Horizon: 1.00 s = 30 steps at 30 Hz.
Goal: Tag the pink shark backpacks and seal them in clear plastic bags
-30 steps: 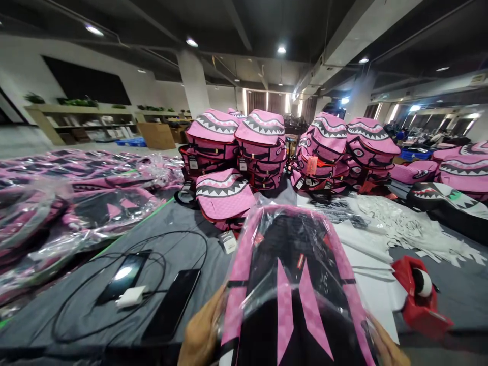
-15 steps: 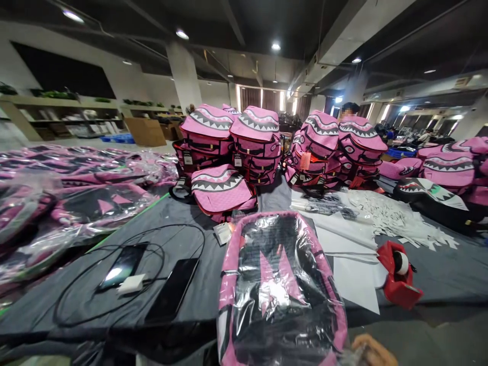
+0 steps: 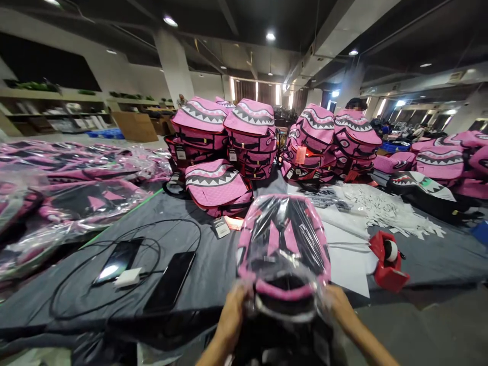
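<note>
A pink and black backpack in a clear plastic bag (image 3: 284, 244) lies on the grey table (image 3: 213, 264) with its near end over the front edge. My left hand (image 3: 232, 315) grips the bag's open end on the left side, fingers closed on the plastic. On the right side, my right hand (image 3: 337, 307) holds that same open end. The bag's mouth gapes between my hands.
Pink shark-mouth backpacks (image 3: 224, 137) are stacked at the back. Bagged backpacks (image 3: 87, 198) lie at the left. Two phones (image 3: 171, 279) and a white charger (image 3: 127, 277) with cables sit front left. A red tape dispenser (image 3: 387, 259) and white paper sheets (image 3: 351, 249) lie right. A person stands behind the stacks.
The bagged backpack has been laid flat on the table and slid away from me. Both hands have come up into view and now grip its near open end.
</note>
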{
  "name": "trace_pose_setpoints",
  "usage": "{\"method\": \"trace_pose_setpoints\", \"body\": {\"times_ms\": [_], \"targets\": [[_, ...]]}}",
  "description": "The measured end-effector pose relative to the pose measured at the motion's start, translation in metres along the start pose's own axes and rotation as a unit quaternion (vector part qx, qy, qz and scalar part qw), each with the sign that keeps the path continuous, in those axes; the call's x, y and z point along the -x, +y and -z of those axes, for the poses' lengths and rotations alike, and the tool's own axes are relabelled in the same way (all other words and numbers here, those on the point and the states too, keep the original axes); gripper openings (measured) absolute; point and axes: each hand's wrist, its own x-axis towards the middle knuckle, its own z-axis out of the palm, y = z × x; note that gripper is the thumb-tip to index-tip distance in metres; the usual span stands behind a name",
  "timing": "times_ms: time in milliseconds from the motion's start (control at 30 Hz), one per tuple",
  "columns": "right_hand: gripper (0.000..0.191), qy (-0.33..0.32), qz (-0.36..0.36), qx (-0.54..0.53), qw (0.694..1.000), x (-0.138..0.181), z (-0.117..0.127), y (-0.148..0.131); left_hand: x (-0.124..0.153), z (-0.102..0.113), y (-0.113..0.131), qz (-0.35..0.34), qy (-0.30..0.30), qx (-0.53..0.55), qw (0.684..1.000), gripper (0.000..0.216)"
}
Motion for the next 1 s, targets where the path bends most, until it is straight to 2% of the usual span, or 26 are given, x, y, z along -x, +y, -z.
{"method": "trace_pose_setpoints", "body": {"times_ms": [67, 100, 167, 200, 233, 267, 300, 333, 400, 467, 533, 633, 700, 833, 933, 1000], "targets": [[0.039, -0.011, 0.018, 0.021, 1.0, -0.023, 0.019, -0.009, 0.011, 0.018, -0.005, -0.01, 0.05, -0.017, 0.999, 0.032], [0.035, 0.019, 0.042, 0.043, 0.998, -0.032, 0.032, -0.012, 0.012, 0.032, -0.005, -0.021, 0.087, -0.024, 0.996, 0.032], [0.031, 0.139, 0.086, 0.103, 0.981, -0.042, 0.057, -0.013, 0.01, 0.063, -0.009, -0.031, 0.179, -0.029, 0.983, 0.036], [0.033, 0.191, 0.087, 0.128, 0.969, -0.039, 0.067, -0.011, 0.011, 0.075, -0.013, -0.028, 0.245, -0.027, 0.969, 0.041], [0.036, 0.216, 0.07, 0.143, 0.963, -0.033, 0.073, -0.006, 0.015, 0.082, -0.021, 0.002, 0.286, -0.022, 0.958, 0.045], [0.041, 0.209, 0.039, 0.144, 0.966, -0.023, 0.074, 0.0, 0.021, 0.083, -0.03, 0.046, 0.274, -0.017, 0.96, 0.046], [0.046, 0.177, 0.004, 0.13, 0.976, -0.011, 0.07, 0.007, 0.031, 0.077, -0.04, 0.095, 0.228, -0.01, 0.969, 0.05], [0.05, 0.134, -0.023, 0.105, 0.985, 0.001, 0.061, 0.013, 0.042, 0.063, -0.05, 0.146, 0.152, -0.004, 0.978, 0.058], [0.05, 0.068, -0.039, 0.061, 0.995, 0.021, 0.034, 0.023, 0.066, 0.02, -0.065, 0.136, -0.027, 0.002, 0.99, 0.066], [0.059, 0.068, -0.035, 0.048, 0.996, 0.031, 0.006, 0.025, 0.084, -0.033, -0.068, 0.052, -0.122, -0.003, 0.991, 0.061], [0.062, 0.096, -0.051, 0.051, 0.993, 0.031, -0.013, 0.023, 0.088, -0.08, -0.064, 0.007, -0.178, -0.006, 0.984, 0.062], [0.036, 0.101, -0.06, 0.046, 0.992, 0.025, -0.016, 0.019, 0.078, -0.121, -0.055, -0.002, -0.18, -0.029, 0.983, 0.061], [0.031, 0.082, -0.039, 0.055, 0.994, 0.024, -0.005, 0.016, 0.07, -0.13, -0.052, 0.007, -0.19, -0.023, 0.982, 0.057], [0.03, 0.007, 0.002, 0.051, 0.999, 0.025, 0.025, 0.003, 0.069, -0.126, -0.047, 0.056, -0.269, 0.053, 0.96, 0.055], [0.035, -0.078, -0.002, -0.036, 0.996, 0.022, 0.036, -0.001, 0.079, -0.121, -0.042, 0.097, -0.255, 0.084, 0.958, 0.054], [0.039, -0.093, -0.024, -0.106, 0.99, 0.02, 0.035, 0.004, 0.088, -0.121, -0.041, 0.141, -0.262, 0.104, 0.949, 0.053]]}}
